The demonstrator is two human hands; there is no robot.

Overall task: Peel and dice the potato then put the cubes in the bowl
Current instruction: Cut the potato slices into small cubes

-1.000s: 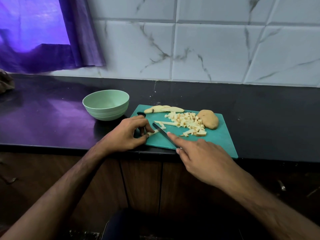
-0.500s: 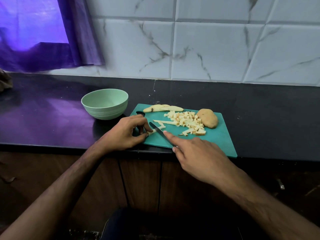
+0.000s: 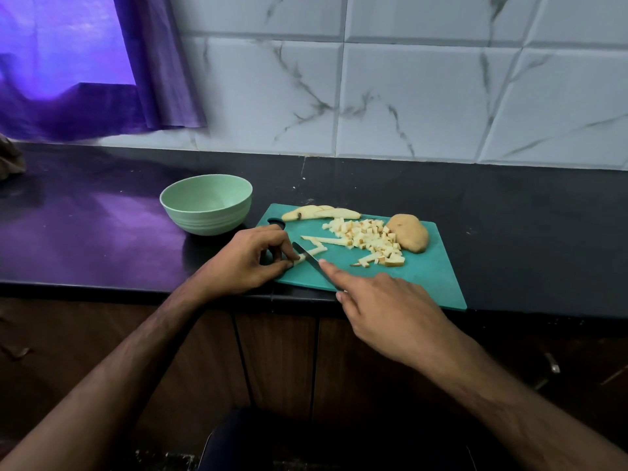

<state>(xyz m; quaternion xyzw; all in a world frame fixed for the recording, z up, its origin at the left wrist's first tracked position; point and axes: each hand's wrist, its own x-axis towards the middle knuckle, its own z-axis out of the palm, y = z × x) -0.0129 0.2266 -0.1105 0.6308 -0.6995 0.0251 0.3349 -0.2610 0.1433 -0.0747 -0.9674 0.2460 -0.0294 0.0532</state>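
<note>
A flat teal cutting board [image 3: 424, 277], smooth plastic by the look of it with rounded corners and a dark oval handle slot at its far left corner, lies on the glossy black tabletop [image 3: 509, 212] with its near edge at the tabletop's front lip. The left hand [image 3: 249, 258] rests at the board's left end, thumb and fingertips pinching a thin pale potato strip [image 3: 303, 257] flat against the surface. The right hand [image 3: 384, 307] has its grip closed round the handle of a knife [image 3: 311, 258], index finger stretched along the spine; the narrow dark blade angles across the strip just beside the left fingertips.

Further along the board sits a loose heap of small potato cubes [image 3: 365, 234], pale yellow with some browned faces, and a few long uncut strips [image 3: 323, 239] lie beside and under it. At the heap's right end rests a rounded potato piece [image 3: 409, 232] with tan, matte skin uppermost. Along the board's far edge lie curved pale slices [image 3: 319, 212], one showing a dark spot.

A round, pale green bowl [image 3: 207, 212] with faint ribbed rings on its outer wall stands on the tabletop just left of the board, with no cubes visible inside.

Behind, white glossy wall tiles [image 3: 407, 90] carry grey marble veining, and a purple curtain [image 3: 102, 69] hangs at the left. No writing or labels can be read anywhere.
</note>
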